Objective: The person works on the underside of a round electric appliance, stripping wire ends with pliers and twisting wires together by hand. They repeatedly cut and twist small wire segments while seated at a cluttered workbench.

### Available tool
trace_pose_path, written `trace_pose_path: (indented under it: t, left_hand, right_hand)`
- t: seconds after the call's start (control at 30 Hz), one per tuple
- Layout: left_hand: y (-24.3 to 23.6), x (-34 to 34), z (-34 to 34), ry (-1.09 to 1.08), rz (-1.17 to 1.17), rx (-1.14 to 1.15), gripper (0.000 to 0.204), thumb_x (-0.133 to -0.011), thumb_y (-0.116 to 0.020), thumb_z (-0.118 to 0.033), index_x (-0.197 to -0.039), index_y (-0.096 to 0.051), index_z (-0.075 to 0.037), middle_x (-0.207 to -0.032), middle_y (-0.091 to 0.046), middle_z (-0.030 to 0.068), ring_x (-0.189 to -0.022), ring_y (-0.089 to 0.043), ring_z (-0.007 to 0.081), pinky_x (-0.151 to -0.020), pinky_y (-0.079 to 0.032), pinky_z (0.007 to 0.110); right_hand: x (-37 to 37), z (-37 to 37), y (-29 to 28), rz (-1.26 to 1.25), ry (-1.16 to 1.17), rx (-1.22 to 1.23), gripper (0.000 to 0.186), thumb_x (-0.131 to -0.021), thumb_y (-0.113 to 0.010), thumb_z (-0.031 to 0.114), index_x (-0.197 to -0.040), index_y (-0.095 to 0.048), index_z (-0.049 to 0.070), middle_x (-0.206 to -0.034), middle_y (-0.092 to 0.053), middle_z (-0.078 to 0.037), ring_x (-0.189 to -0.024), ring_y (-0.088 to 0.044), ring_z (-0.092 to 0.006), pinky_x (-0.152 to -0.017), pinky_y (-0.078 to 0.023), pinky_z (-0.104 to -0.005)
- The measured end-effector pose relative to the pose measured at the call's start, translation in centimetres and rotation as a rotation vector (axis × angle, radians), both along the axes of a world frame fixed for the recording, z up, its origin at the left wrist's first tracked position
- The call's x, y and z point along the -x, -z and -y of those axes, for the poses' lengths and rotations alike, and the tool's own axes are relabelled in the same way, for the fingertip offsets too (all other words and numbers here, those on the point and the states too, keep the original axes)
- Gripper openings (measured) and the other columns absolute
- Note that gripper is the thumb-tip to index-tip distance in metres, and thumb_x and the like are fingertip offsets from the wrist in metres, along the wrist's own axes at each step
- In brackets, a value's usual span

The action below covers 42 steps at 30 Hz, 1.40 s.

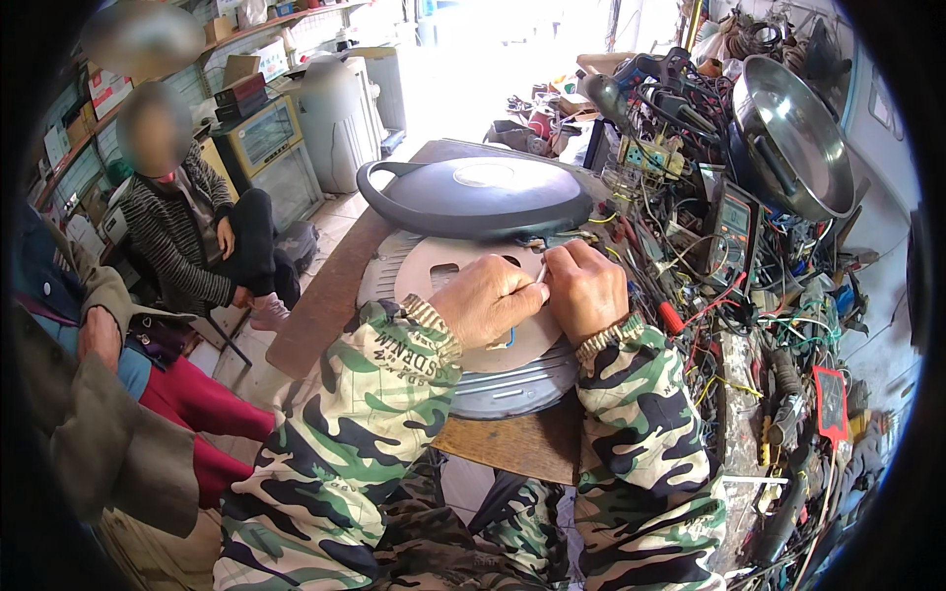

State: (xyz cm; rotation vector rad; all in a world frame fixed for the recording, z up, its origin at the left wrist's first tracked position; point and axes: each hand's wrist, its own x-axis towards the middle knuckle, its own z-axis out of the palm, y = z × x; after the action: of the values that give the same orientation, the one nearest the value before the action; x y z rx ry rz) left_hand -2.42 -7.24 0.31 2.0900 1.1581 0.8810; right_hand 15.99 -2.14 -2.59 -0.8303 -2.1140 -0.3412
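Two seated people are to the left of the grip: one in a brown coat and red trousers (pixel 222 409), and, farther off, one in a striped jacket (pixel 163 246). Beside the grip's left, a bare stretch of the wooden counter (pixel 315 315) shows. On it, beneath both hands, lies one round grey base (pixel 512 394) bearing one pale disc (pixel 424 271) with cut-out slots; one dark lid (pixel 473 197) with a loop handle is just beyond the grip. The left hand (pixel 493 300) reaches in palm down, wrist low, fingers curled, thumb and forefinger pinched together at one thin pale piece (pixel 541 273). A short blue wire (pixel 506 339) sits just below this grip. The right hand (pixel 588 289) is next to it, knuckles up, fingers drawn in tightly; its tips are hidden, so I cannot tell what that grip has hold of. Right of it lie one red probe (pixel 672 317), one meter (pixel 731 231), one metal pan (pixel 803 148) farther back, and tangled cables too many to count.
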Motion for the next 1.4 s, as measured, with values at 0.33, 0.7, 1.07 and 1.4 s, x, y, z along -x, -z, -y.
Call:
trace_pose_path:
  t: [0.33,0.7,1.07,1.4]
  left_hand:
    - [0.2,0.1,0.0,-0.041,0.101,0.012,0.046,-0.099,-0.055,-0.03,-0.067,-0.054,0.003,-0.054,-0.041,0.0055,-0.052,-0.039,0.0111,-0.05,-0.035,0.036]
    - [-0.2,0.4,-0.1,-0.023,0.076,0.079,0.041,-0.098,-0.058,-0.027,-0.074,-0.064,0.006,-0.055,-0.046,0.0038,-0.055,-0.042,0.0082,-0.05,-0.037,0.034]
    - [1.5,-1.1,-2.0,0.049,0.116,0.121,0.041,-0.096,-0.06,-0.027,-0.07,-0.061,0.005,-0.055,-0.041,0.0015,-0.055,-0.039,0.0069,-0.049,-0.035,0.034]
    - [0.1,0.1,-0.5,-0.029,0.079,0.12,0.042,-0.096,-0.058,-0.028,-0.07,-0.059,0.005,-0.054,-0.042,0.0033,-0.054,-0.04,0.0076,-0.049,-0.036,0.034]
  right_hand:
    - [-0.1,0.1,-0.2,-0.029,0.018,-0.04,0.017,-0.076,-0.066,0.005,-0.092,-0.063,0.007,-0.088,-0.063,-0.01,-0.084,-0.069,-0.032,-0.066,-0.055,-0.0441]
    - [-2.9,-2.9,0.2,-0.465,-0.276,0.723,0.031,-0.086,-0.063,0.002,-0.115,-0.07,-0.004,-0.102,-0.073,-0.021,-0.095,-0.073,-0.0308,-0.083,-0.056,-0.0372]
    - [-4.2,-2.5,0.8,-0.342,-0.177,0.562,0.021,-0.083,-0.069,0.004,-0.103,-0.076,0.0,-0.096,-0.072,-0.018,-0.09,-0.072,-0.034,-0.081,-0.056,-0.0371]
    - [-2.4,-2.7,0.1,-0.313,-0.222,0.464,0.017,-0.081,-0.07,0.005,-0.096,-0.073,-0.001,-0.091,-0.071,-0.018,-0.086,-0.07,-0.0369,-0.078,-0.055,-0.0391]
